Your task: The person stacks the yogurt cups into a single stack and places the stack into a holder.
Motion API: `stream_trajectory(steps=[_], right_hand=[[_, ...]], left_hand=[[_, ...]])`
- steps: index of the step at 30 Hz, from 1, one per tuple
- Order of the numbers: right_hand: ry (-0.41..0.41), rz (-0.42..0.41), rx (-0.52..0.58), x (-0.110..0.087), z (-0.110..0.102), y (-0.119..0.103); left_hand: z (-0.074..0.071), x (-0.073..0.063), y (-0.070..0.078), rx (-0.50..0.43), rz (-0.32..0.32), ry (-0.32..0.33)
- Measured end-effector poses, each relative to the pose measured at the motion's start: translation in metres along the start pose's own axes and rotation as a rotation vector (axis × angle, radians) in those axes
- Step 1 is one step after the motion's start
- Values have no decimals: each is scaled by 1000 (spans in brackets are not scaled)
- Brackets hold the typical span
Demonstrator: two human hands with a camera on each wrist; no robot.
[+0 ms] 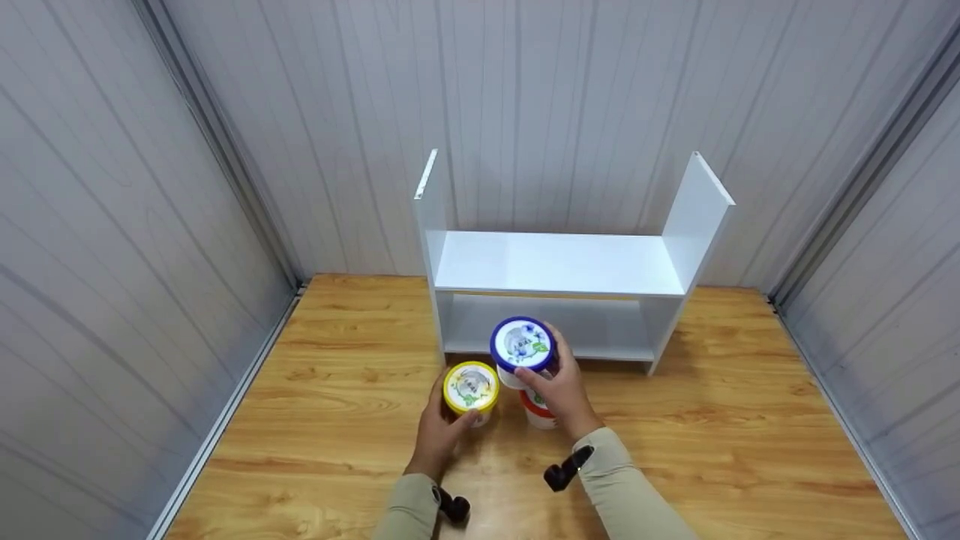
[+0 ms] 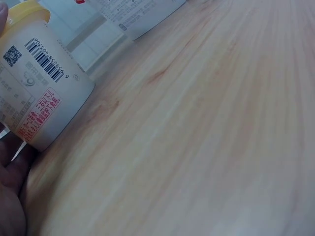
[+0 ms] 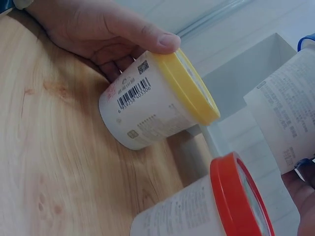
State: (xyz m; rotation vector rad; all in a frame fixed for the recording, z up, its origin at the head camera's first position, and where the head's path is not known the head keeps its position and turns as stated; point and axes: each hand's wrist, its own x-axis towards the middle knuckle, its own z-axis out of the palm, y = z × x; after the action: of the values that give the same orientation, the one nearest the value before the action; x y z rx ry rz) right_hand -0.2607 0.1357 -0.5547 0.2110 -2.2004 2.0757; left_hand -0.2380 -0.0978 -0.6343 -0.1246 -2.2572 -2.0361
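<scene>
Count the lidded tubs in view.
3: yellow-lidded tub in the left hand, blue-lidded tub in the right hand, red-lidded tub on the wood-grain surface, partly hidden.

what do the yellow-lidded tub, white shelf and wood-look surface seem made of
Yellow-lidded tub: probably plastic, its smooth lid showing slight sheen; the pale matte wall could be coated paper.
White shelf: likely painted or laminated board, with flat, thin, smooth panels.
Wood-look surface: wood or printed laminate, satin, with visible grain.
</scene>
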Motion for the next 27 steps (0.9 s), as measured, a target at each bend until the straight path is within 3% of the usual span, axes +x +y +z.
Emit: stream_trajectory(steps=[2,8,10,16,27], right_hand=[[0,0,-18,0,3,-1],[-6,-11,-65,0,10,-3],[-7,-17,-81,0,12,-4],[-15,15,-93,0,17,-3],[-64,33,-32,4,30,-6]], left_hand=[[-1,-2,7,-7,1,-9],[2,7,-21,-20,-13,10],[3,8,-24,-22,-11,15],[4,6,-25,-41,24,8],[2,6,-24,-34,-21,-4]])
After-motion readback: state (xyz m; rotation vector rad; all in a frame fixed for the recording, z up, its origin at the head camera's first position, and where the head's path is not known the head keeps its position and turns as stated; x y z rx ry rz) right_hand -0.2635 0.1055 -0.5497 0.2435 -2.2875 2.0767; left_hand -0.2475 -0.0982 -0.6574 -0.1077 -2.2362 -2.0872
